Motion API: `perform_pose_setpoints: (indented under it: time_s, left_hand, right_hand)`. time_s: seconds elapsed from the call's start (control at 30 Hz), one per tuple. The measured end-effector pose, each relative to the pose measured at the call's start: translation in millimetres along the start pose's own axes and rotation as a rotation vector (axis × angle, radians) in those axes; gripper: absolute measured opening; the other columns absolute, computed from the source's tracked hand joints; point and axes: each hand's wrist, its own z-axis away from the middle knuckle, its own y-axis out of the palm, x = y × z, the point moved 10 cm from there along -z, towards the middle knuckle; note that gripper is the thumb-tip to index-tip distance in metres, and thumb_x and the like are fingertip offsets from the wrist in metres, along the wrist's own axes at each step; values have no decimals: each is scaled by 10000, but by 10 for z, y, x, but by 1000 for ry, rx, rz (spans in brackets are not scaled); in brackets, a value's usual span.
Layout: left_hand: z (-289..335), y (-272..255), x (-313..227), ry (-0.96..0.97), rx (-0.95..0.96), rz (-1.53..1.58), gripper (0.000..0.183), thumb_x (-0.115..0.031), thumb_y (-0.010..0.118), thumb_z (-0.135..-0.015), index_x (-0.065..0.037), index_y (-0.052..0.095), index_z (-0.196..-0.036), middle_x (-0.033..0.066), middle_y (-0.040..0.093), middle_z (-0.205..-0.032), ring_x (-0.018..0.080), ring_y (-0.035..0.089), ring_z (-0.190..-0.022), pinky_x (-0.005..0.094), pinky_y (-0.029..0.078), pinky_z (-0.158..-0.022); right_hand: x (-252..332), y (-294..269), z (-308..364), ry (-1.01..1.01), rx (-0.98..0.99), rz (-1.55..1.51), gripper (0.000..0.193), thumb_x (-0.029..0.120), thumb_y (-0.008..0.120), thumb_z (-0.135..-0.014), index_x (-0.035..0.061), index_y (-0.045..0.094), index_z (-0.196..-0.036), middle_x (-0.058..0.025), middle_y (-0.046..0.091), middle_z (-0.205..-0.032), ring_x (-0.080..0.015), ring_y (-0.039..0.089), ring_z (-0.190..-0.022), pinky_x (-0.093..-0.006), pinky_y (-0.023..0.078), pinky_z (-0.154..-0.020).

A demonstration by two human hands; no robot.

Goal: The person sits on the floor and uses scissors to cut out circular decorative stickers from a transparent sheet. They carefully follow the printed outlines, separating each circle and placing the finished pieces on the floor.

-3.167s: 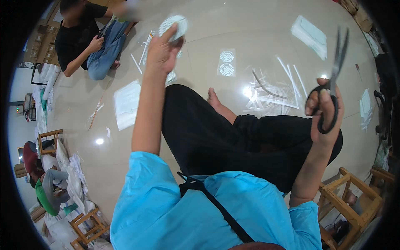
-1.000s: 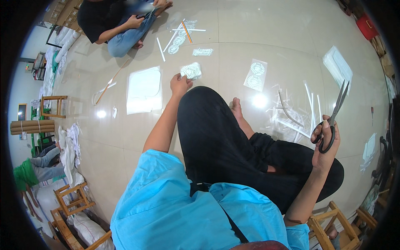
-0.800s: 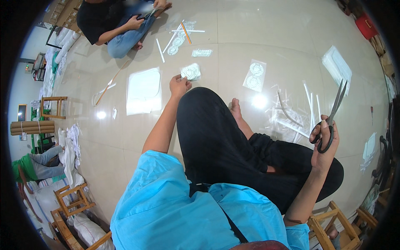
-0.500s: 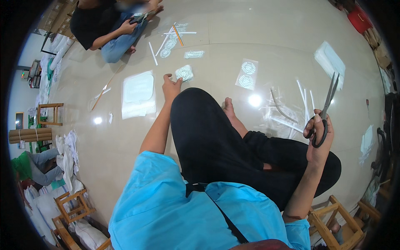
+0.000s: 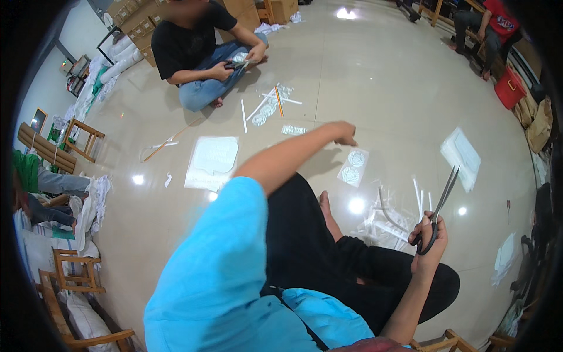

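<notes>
My right hand (image 5: pixel 433 239) is closed round the black handles of a pair of scissors (image 5: pixel 444 199), whose long blades point up and away. My left arm stretches across to the right, and my left hand (image 5: pixel 346 134) hangs open, fingers angled down, just beyond a clear sheet (image 5: pixel 352 167) with two round green-and-white patterns. I see nothing held in it. Below my right hand's side lies a heap of pale trimmed strips (image 5: pixel 384 226). A small rectangular patterned piece (image 5: pixel 294 129) lies beyond my left forearm.
A stack of pale sheets (image 5: pixel 460 155) lies at right, another pale sheet (image 5: pixel 212 158) at left. Across from me a person in black (image 5: pixel 190 44) sits cutting with scissors. White and orange strips (image 5: pixel 278 101) lie before them. A red bucket (image 5: pixel 509 88) stands far right.
My left hand has left the small patterned stack and swung right toward the sheet with two round patterns. My forearm now covers where that stack lay. The view has tilted up.
</notes>
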Motion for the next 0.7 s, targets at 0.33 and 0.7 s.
perform_pose_setpoints:
  time_s: [0.33, 0.7]
  left_hand:
    - [211, 1084, -258, -436, -507, 201, 1052, -548, 951, -671, 27, 452, -1397, 226, 558, -1363, 402, 571, -1300, 492, 522, -1059]
    - [246, 1117, -72, -626, -390, 394, 1076, -424, 1013, -649, 8, 405, -1425, 212, 548, -1385, 379, 575, -1311, 475, 533, -1074]
  right_hand:
    - [112, -151, 1, -64, 4, -47, 237, 108, 700, -1006, -22, 599, -1177, -33, 611, -717, -123, 583, -585, -266, 486, -575]
    - [121, -79, 47, -51, 46, 0, 249, 98, 729, -990, -7, 611, -1184, -33, 637, -718, -106, 614, -595, -241, 494, -561]
